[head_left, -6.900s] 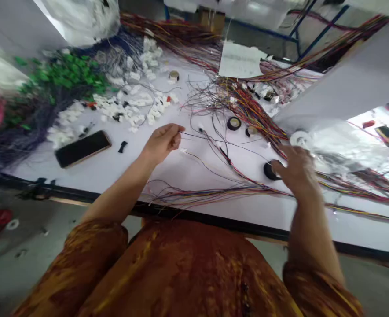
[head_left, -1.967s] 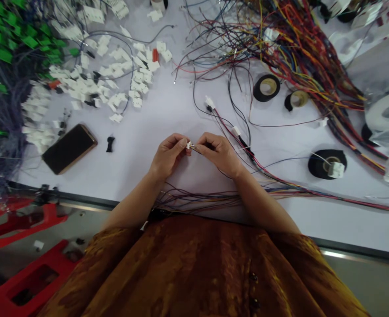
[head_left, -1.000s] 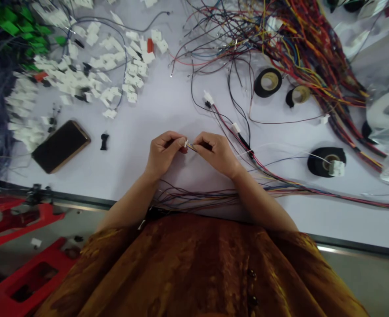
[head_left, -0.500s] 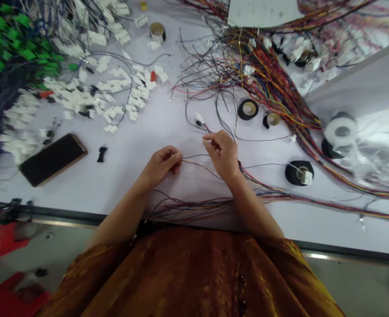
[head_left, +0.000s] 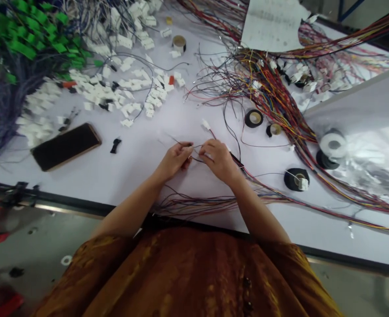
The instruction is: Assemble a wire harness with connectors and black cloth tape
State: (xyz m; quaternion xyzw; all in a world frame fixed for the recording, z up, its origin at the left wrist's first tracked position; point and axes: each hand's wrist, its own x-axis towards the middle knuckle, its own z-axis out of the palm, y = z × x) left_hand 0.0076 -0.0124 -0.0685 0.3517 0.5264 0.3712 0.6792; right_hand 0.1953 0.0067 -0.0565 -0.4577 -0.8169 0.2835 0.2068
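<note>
Thin wires run between my two hands over the middle of the table. My left hand is closed in a pinch on them, and loose wire ends stick out past its fingers to the far left. Close beside it, my right hand is closed too, its fingertips pinching the same wires. A white connector on red and dark leads lies just beyond my right hand. Under my right forearm passes a wire bundle that runs along the table's near edge. The fingertips hide exactly how the wires are gripped.
White connectors and green connectors are heaped at left, near a black phone and a small black part. Black tape rolls lie right of centre. A thick wire harness and a clear plastic bag occupy the right.
My right hand has come left to the wires beside my left hand, and its fingers have closed on them. Wire ends now show past my left hand. The whole view has shifted.
</note>
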